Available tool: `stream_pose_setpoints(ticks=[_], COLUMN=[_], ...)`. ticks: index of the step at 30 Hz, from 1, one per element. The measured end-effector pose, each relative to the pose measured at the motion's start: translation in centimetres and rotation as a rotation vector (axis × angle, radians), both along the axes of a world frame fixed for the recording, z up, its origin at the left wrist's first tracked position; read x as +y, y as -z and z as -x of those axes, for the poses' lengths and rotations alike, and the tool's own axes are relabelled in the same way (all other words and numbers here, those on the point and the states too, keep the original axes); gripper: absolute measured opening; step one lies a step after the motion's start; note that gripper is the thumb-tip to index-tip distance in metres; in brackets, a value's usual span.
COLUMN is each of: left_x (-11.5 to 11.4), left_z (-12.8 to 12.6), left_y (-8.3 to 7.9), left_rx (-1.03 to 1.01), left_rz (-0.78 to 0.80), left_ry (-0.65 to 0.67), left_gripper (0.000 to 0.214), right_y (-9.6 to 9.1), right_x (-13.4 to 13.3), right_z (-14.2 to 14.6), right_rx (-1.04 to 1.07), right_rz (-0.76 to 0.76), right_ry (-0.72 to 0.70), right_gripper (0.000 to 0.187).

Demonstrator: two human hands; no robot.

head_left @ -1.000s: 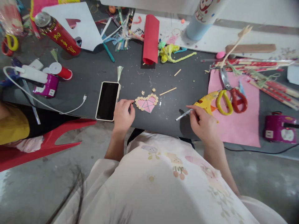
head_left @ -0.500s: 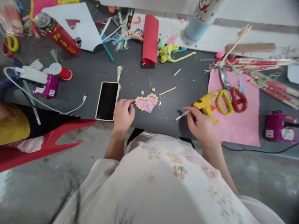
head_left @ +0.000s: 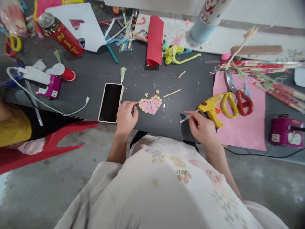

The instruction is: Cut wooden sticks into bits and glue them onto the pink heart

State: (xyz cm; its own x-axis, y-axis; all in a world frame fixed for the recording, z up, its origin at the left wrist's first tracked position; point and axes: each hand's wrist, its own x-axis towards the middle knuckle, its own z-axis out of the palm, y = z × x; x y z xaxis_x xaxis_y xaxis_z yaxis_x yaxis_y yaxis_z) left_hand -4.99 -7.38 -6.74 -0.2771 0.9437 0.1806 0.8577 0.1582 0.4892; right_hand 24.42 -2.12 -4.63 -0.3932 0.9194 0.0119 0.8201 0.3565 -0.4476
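A pink paper heart (head_left: 152, 107) lies flat on the grey table, crossed by thin dark lines and edged with small pale flower-like pieces. Two loose flower pieces (head_left: 157, 92) lie just above it. My left hand (head_left: 126, 116) rests beside the heart's left edge, index finger pointing at it and thumb apart, with nothing visible between them. To the right, my right hand (head_left: 202, 127) lies loosely with its index finger stretched over a clear glue stick (head_left: 184, 120). That stick juts from the back of a yellow glue gun (head_left: 211, 108) lying on its side; a firm grip does not show.
A phone (head_left: 110, 103) lies left of my left hand. Scissors (head_left: 233, 101) rest on pink paper (head_left: 240, 130) at right. Thin sticks (head_left: 172, 93), a red paper roll (head_left: 154, 39), a drink can (head_left: 62, 35) and a bottle (head_left: 206, 22) stand or lie beyond. Another person's sleeve (head_left: 14, 127) is at left.
My right hand has shifted slightly left along the glue stick. My left hand has stayed by the heart. The whole view has drifted a little.
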Motion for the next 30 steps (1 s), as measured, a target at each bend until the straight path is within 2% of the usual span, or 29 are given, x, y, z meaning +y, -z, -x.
stream_pose_setpoints(ticks=[5,16,30], left_x=[-0.03,-0.02,0.04], left_z=[0.02,-0.06,-0.06], left_y=[0.00,-0.21,-0.19], left_rx=[0.012,-0.022,0.029], left_rz=[-0.001,-0.002,0.007], left_ry=[-0.002,0.016,0.011], left_gripper=[0.025,0.027,0.025], right_y=[0.05,0.27,0.35], right_x=[-0.15,-0.37,-0.36], right_z=[0.03,0.05,0.06], right_rx=[0.007,-0.029,-0.014], right_rz=[0.034,0.007,0.020], right_ry=[-0.016,-0.041,-0.048], right_gripper=[0.033,0.031,0.031])
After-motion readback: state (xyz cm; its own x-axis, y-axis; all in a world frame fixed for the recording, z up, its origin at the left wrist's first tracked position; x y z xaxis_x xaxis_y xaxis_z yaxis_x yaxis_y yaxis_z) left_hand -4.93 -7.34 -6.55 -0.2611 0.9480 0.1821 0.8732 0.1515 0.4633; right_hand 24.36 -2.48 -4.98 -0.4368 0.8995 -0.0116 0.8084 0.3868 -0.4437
